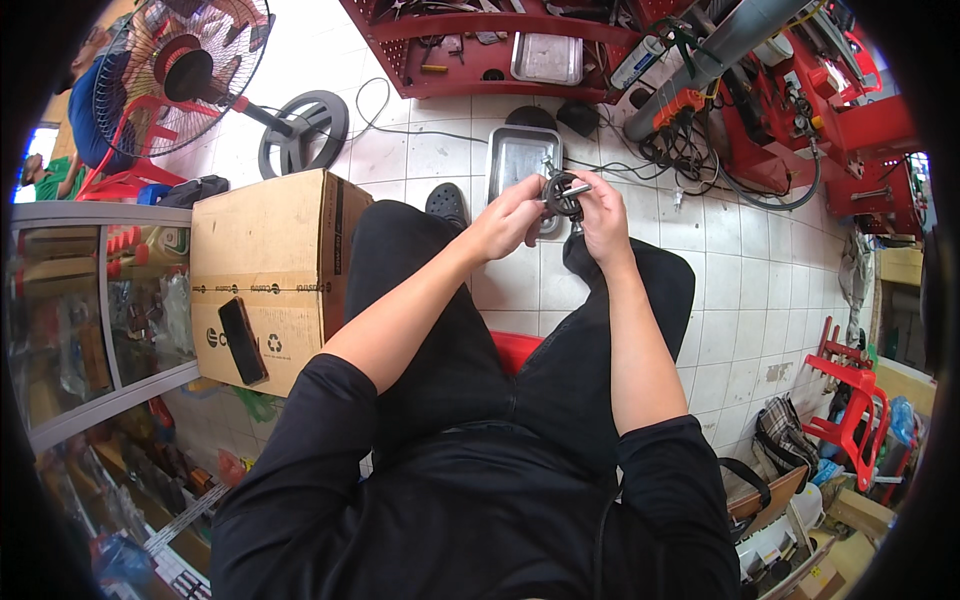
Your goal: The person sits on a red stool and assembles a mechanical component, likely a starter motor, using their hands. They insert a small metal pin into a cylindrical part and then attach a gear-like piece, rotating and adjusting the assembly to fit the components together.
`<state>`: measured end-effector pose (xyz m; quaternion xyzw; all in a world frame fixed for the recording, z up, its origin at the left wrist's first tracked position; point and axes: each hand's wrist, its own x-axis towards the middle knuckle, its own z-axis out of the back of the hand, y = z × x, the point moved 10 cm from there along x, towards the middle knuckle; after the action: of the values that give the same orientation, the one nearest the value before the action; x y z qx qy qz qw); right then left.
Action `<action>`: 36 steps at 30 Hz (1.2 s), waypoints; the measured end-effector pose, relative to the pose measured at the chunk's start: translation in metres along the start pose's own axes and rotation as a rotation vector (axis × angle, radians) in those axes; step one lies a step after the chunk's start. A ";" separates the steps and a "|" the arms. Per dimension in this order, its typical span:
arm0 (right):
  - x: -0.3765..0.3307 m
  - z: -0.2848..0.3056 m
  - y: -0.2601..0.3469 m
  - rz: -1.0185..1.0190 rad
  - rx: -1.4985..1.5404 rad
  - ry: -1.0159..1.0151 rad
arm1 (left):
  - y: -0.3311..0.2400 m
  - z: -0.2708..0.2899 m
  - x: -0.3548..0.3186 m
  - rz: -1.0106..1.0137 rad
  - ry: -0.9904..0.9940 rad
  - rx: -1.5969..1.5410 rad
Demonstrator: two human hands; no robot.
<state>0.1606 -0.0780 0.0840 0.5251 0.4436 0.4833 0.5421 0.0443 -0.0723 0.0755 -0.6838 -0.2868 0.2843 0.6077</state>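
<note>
Between my two hands, over the floor ahead of my knees, is a dark ring-shaped metal part (pixel 561 197) with silvery pieces attached. A short light-coloured rod (pixel 577 190) lies across it near my right fingers. My left hand (pixel 512 218) is closed on the left side of the part, its fingertips pinching the edge. On the other side my right hand (pixel 604 220) is closed around it, thumb and fingers meeting near the rod. What the part is exactly, I cannot make out. Below and behind it a shallow metal tray (pixel 495 160) sits on the tiles, partly covered by my hands.
A cardboard box (pixel 262 240) stands at my left with a phone (pixel 242 340) on top, beside a glass display case (pixel 70 225). A standing fan (pixel 190 75) and a red tool cart (pixel 460 85) are ahead. Cables (pixel 655 150) and red machinery (pixel 760 150) crowd the right.
</note>
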 end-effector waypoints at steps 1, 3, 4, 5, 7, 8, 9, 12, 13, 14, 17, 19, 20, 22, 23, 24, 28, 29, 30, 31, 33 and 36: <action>0.001 -0.001 0.005 0.009 0.051 -0.011 | 0.003 0.002 0.000 -0.013 -0.035 -0.050; 0.002 0.007 0.005 0.015 0.152 -0.060 | 0.007 0.004 0.001 -0.039 -0.106 -0.151; 0.004 0.017 -0.002 0.011 0.201 -0.099 | 0.011 0.006 0.000 -0.025 -0.123 -0.161; 0.004 0.023 -0.004 0.006 0.252 -0.139 | 0.010 0.007 0.000 -0.011 -0.142 -0.170; 0.002 0.026 -0.006 -0.017 0.207 -0.115 | 0.010 0.011 0.000 -0.005 -0.176 -0.176; 0.001 0.024 -0.002 -0.028 0.186 -0.099 | 0.010 0.015 0.001 -0.015 -0.197 -0.172; -0.001 0.023 0.003 -0.037 0.107 -0.080 | 0.010 0.018 0.001 -0.025 -0.218 -0.168; -0.010 0.020 0.037 0.027 -0.063 -0.159 | 0.011 0.022 0.000 -0.052 -0.218 -0.161; -0.012 0.020 0.044 0.052 -0.037 -0.175 | 0.011 0.024 0.000 -0.061 -0.224 -0.175; -0.013 0.021 0.050 0.077 -0.013 -0.193 | 0.009 0.023 0.000 -0.070 -0.226 -0.190; -0.019 0.016 0.068 0.097 -0.029 -0.178 | 0.002 0.024 -0.001 -0.104 -0.237 -0.193; -0.021 0.007 0.072 0.115 -0.104 -0.137 | -0.003 0.023 -0.003 -0.128 -0.236 -0.145; -0.022 0.002 0.073 0.134 -0.161 -0.115 | -0.004 0.022 -0.003 -0.140 -0.228 -0.106; -0.024 -0.006 0.079 0.188 -0.280 -0.106 | -0.007 0.021 -0.003 -0.162 -0.228 -0.040; -0.025 -0.008 0.085 0.221 -0.343 -0.118 | -0.008 0.021 -0.003 -0.173 -0.238 -0.013; -0.026 -0.010 0.089 0.254 -0.405 -0.129 | -0.009 0.020 -0.003 -0.184 -0.247 0.013; -0.029 -0.011 0.098 0.386 -0.551 -0.165 | -0.025 0.014 -0.005 -0.289 -0.307 0.113; -0.029 -0.010 0.099 0.366 -0.556 -0.185 | -0.027 0.014 -0.006 -0.298 -0.315 0.126; -0.031 -0.011 0.101 0.346 -0.561 -0.204 | -0.029 0.014 -0.007 -0.308 -0.323 0.139; -0.032 -0.010 0.101 0.327 -0.566 -0.222 | -0.032 0.012 -0.008 -0.330 -0.321 0.179; -0.034 -0.006 0.104 0.339 -0.563 -0.255 | -0.042 0.008 -0.011 -0.376 -0.313 0.258; -0.032 -0.001 0.100 0.269 -0.446 -0.278 | -0.049 0.001 -0.012 -0.418 -0.274 0.268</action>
<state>0.1497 -0.1120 0.1831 0.5081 0.1742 0.5599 0.6308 0.0331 -0.0763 0.1249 -0.4786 -0.4610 0.2780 0.6936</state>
